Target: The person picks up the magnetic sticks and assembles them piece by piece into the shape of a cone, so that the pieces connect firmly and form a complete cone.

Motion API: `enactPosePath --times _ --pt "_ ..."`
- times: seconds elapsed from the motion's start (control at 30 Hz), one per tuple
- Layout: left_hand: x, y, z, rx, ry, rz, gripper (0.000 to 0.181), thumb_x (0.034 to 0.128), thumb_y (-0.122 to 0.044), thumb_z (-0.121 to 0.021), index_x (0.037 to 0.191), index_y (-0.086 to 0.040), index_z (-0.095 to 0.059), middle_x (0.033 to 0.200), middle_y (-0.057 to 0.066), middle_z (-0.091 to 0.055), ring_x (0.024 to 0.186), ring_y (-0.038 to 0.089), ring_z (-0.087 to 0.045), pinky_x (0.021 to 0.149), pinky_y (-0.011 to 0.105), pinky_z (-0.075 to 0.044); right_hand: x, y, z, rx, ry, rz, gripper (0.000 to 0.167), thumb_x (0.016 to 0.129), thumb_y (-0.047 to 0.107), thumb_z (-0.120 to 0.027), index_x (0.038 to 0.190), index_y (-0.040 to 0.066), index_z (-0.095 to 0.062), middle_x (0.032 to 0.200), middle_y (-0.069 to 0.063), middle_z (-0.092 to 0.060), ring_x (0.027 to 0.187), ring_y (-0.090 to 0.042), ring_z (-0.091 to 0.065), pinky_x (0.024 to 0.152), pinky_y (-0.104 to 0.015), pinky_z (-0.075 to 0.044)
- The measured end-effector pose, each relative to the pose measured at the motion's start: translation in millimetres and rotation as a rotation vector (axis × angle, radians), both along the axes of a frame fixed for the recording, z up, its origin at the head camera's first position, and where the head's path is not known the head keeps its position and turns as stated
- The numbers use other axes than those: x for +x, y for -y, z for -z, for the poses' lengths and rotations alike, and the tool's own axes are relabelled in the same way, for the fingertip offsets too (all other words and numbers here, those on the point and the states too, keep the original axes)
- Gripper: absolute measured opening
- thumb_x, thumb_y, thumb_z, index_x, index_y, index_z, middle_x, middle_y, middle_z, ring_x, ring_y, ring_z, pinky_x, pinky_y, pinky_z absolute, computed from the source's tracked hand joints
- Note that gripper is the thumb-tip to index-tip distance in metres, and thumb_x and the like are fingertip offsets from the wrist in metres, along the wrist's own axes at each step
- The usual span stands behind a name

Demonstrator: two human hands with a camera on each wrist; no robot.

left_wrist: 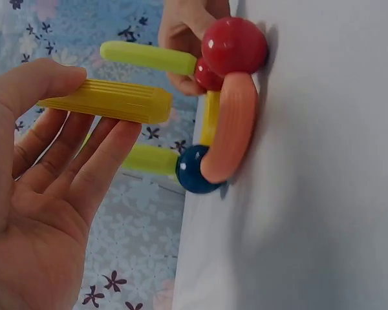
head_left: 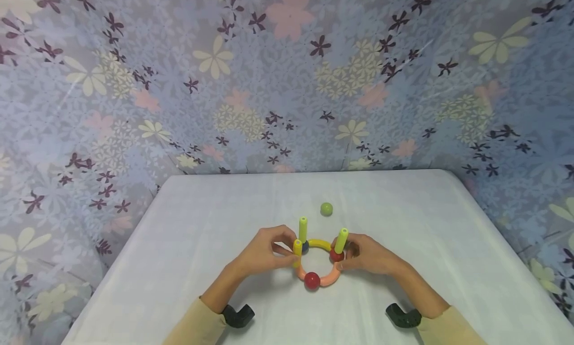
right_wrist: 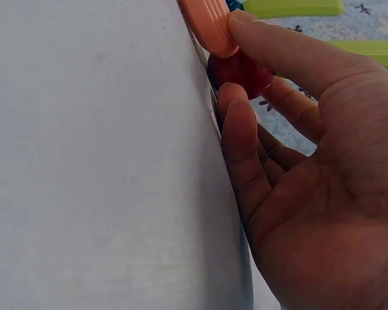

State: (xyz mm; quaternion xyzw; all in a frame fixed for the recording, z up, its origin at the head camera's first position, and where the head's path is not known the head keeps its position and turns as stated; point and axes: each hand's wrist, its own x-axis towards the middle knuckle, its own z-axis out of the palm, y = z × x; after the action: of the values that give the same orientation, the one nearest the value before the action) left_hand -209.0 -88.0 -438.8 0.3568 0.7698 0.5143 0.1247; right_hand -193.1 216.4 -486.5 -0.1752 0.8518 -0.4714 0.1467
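My left hand (head_left: 268, 253) pinches a straight yellow rod (left_wrist: 119, 101) between thumb and fingers, held upright near the left side of a ring of toy pieces. Curved orange rods (left_wrist: 231, 126), a curved yellow rod (head_left: 320, 243) and balls make up that ring. Its balls are dark blue (left_wrist: 197, 169) at the back left, red (head_left: 312, 280) at the front and a smaller-looking red (right_wrist: 242, 74) at the right. Lime rods (head_left: 303, 229) stand up from the blue ball and the right red one. My right hand (head_left: 371, 255) holds the right red ball, its thumb against an orange curve.
Behind the ring, a loose green ball (head_left: 326, 209) lies on the white-covered table (head_left: 215, 210). A flowered cloth (head_left: 287, 86) hangs at the back and sides. Dark curved objects (head_left: 239, 316) sit by both wrists.
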Motion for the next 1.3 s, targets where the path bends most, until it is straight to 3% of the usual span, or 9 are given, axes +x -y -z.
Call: enactPosePath --times 0.17,0.53,0.83,1.3 --pt "4.5 -9.5 1.3 0.048 0.018 0.046 0.031 0.0808 -0.003 -0.075 0.105 -0.014 -0.060 0.098 -0.001 -0.064 0.094 0.017 -0.064 0.075 0.033 -0.055 0.3 -1 1.1 0.015 -0.016 0.007 0.047 0.074 0.032 -0.083 0.114 0.018 -0.063 0.086 -0.005 -0.060 0.074 -0.021 -0.054 0.060 -0.030 -0.045" --pt "13.7 -18.7 10.4 0.080 -0.032 0.116 0.031 0.0796 -0.006 -0.076 0.103 -0.016 -0.057 0.098 -0.002 -0.063 0.095 0.013 -0.064 0.075 0.031 -0.055 -1.1 1 2.4 0.029 -0.021 -0.007 0.046 0.075 0.034 -0.083 0.113 0.017 -0.063 0.084 -0.005 -0.059 0.073 -0.021 -0.054 0.059 -0.029 -0.044" --pt "16.8 -22.6 10.7 0.040 -0.058 0.116 0.030 0.0788 -0.006 -0.076 0.100 -0.017 -0.057 0.098 -0.005 -0.063 0.093 0.010 -0.063 0.075 0.028 -0.055 -0.8 1 1.9 0.038 -0.035 -0.001 0.044 0.076 0.035 -0.082 0.112 0.019 -0.063 0.082 -0.002 -0.060 0.072 -0.021 -0.054 0.059 -0.029 -0.044" --pt "19.0 -24.1 7.4 0.020 -0.037 0.109 0.030 0.0810 -0.008 -0.076 0.103 -0.017 -0.059 0.098 -0.006 -0.064 0.093 0.010 -0.063 0.077 0.032 -0.055 -2.1 0 2.9 0.050 -0.042 -0.009 0.041 0.075 0.037 -0.082 0.108 0.020 -0.063 0.081 -0.002 -0.059 0.073 -0.021 -0.053 0.060 -0.029 -0.044"
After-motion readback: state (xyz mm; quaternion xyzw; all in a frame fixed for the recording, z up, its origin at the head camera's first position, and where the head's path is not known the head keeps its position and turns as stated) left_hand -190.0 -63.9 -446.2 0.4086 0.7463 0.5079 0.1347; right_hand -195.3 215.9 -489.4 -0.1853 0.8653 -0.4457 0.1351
